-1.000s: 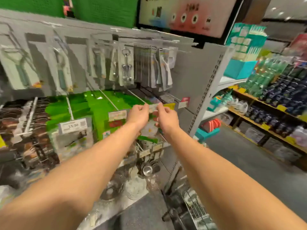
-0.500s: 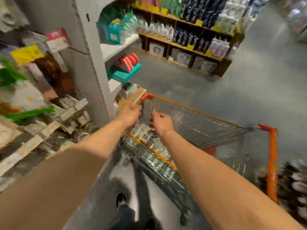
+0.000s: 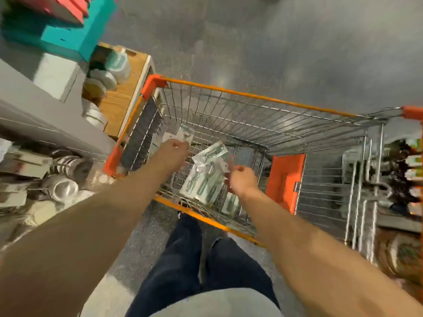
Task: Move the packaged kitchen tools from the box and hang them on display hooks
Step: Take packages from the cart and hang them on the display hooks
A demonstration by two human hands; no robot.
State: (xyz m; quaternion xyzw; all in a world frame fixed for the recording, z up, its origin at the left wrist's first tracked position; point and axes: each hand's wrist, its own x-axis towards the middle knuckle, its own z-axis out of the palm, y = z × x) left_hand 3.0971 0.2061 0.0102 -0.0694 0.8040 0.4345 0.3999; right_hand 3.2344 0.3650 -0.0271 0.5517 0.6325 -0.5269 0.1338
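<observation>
Reaching into cart [image 3: 251,95], left hand [image 3: 172,154] pinches packaged tool [image 3: 185,133]; right hand [image 3: 243,177] loosely curled, empty

A grey speckled floor [image 3: 286,42] runs out ahead of me, with a pale glare of light [image 3: 223,78] on it. To my left stands a grey shelf unit [image 3: 34,110]. A teal box [image 3: 68,35] sits higher up, and steel pots [image 3: 61,188] lie blurred lower down. Beyond them a wooden shelf [image 3: 119,104] carries stacked bowls [image 3: 103,78]. To my right are blurred shelves of goods [image 3: 409,175].
</observation>
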